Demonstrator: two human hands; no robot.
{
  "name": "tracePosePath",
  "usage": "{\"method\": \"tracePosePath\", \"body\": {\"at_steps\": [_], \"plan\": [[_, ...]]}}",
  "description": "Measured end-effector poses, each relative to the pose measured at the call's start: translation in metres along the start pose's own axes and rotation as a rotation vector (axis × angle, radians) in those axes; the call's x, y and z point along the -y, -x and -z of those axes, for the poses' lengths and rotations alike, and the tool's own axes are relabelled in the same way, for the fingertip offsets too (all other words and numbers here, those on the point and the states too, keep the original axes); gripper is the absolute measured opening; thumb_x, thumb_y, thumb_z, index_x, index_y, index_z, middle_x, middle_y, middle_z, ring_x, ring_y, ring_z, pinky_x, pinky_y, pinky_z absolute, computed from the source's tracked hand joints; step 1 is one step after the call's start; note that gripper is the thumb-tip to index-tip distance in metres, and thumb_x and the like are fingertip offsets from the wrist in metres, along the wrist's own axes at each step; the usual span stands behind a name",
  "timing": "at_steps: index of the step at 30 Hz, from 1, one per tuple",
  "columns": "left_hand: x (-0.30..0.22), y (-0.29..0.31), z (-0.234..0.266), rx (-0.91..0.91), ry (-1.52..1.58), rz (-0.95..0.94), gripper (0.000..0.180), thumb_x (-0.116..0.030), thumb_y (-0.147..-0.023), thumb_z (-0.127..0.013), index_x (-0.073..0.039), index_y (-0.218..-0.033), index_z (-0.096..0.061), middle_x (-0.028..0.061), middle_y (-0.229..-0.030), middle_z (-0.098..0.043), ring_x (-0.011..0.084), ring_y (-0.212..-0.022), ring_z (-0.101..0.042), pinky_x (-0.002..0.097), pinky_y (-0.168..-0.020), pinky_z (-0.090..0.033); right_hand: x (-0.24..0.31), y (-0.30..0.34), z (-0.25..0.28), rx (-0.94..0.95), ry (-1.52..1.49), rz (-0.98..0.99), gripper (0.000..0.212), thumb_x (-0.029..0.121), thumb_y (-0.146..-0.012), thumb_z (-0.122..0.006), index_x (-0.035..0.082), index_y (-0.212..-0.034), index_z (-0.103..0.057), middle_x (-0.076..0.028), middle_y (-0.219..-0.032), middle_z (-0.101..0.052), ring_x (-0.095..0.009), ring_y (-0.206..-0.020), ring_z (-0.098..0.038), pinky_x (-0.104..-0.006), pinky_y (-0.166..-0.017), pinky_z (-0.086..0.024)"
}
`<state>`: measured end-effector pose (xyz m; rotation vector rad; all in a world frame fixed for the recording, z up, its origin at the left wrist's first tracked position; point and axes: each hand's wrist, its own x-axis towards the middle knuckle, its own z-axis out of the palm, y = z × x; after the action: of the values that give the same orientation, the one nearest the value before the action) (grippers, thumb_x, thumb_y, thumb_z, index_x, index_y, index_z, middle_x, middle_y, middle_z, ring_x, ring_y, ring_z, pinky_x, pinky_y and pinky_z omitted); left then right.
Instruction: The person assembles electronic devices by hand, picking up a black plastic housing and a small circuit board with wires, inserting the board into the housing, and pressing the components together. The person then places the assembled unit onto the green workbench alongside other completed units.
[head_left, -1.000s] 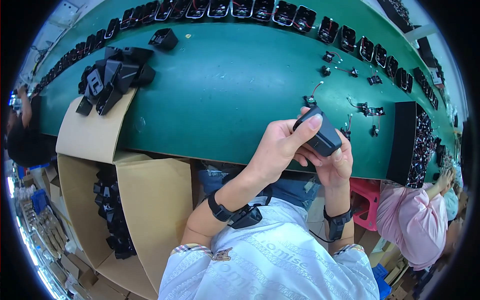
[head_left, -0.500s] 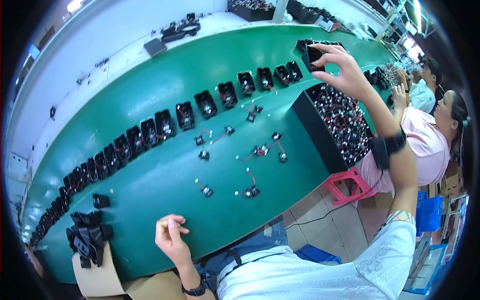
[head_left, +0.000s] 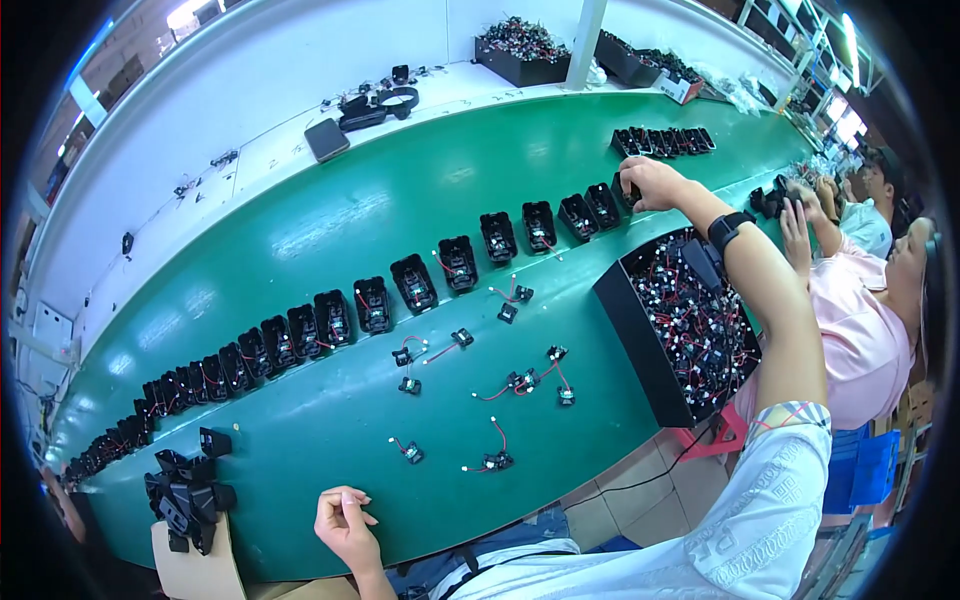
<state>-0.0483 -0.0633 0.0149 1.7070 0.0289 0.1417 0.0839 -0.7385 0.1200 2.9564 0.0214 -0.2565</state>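
Observation:
My right hand (head_left: 652, 184) grips a small black open housing (head_left: 627, 190) at the right end of a long row of similar black housings (head_left: 411, 283). Fingers cover much of that housing. Many housings in the row hold small parts with red wires. My left hand (head_left: 347, 522) hovers above the near table edge, its fingers curled loosely together and nothing visible in them. Between the hands lie several small black parts with red wires and white connectors, including a wired part (head_left: 495, 459) and another wired part (head_left: 410, 452).
A black bin (head_left: 645, 345) heaped with wired parts stands beneath my right forearm. Black casings (head_left: 185, 495) are piled at left by cardboard (head_left: 200, 560). More housings (head_left: 665, 142) stand at far right on the green table (head_left: 300, 400). Co-workers sit to the right.
My right hand has lowered the black housing from mid-air to the right end of the row. My left hand remains near the table edge. The view has shifted slightly.

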Motion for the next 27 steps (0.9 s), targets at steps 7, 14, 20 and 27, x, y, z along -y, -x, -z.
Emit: {"method": "tracePosePath", "body": {"at_steps": [7, 14, 20, 27], "plan": [[0.003, 0.001, -0.003, 0.009, 0.001, -0.020, 0.019, -0.007, -0.103, -0.057, -0.001, -0.085, -0.057, 0.0071, -0.086, -0.063, 0.0086, -0.070, -0.059, 0.0174, -0.047, -0.043, 0.001, 0.003, -0.002, -0.010, 0.023, 0.015, 0.044, 0.016, -0.064, -0.091, 0.007, -0.089, -0.057, -0.013, -0.124, -0.059, -0.035, -0.119, -0.058, -0.0426, -0.099, -0.051], [0.005, -0.001, -0.003, 0.050, 0.064, -0.032, 0.016, 0.000, -0.100, -0.057, 0.003, -0.085, -0.056, 0.0092, -0.088, -0.063, 0.0089, -0.070, -0.058, 0.0197, -0.050, -0.047, -0.010, 0.019, 0.022, -0.300, -0.038, -0.038, 0.041, 0.016, -0.067, -0.090, 0.007, -0.094, -0.060, -0.013, -0.117, -0.059, -0.035, -0.114, -0.060, -0.0425, -0.098, -0.051], [0.011, 0.000, 0.000, 0.100, 0.035, -0.103, 0.017, -0.002, -0.099, -0.059, 0.003, -0.083, -0.057, 0.0076, -0.089, -0.063, 0.0077, -0.069, -0.057, 0.0209, -0.051, -0.049, -0.006, 0.026, 0.014, 0.154, 0.058, -0.170, 0.070, 0.032, -0.076, -0.084, 0.017, -0.141, -0.062, -0.021, -0.140, -0.061, -0.037, -0.130, -0.058, -0.0450, -0.110, -0.048], [0.011, 0.003, -0.001, 0.077, -0.003, -0.080, 0.019, -0.005, -0.099, -0.061, 0.003, -0.083, -0.058, 0.0063, -0.088, -0.063, 0.0063, -0.064, -0.055, 0.0207, -0.050, -0.047, 0.004, 0.016, 0.008, 0.390, -0.006, -0.234, 0.087, 0.035, -0.076, -0.084, 0.021, -0.154, -0.048, -0.018, -0.151, -0.051, -0.036, -0.138, -0.050, -0.0448, -0.114, -0.044]]}}
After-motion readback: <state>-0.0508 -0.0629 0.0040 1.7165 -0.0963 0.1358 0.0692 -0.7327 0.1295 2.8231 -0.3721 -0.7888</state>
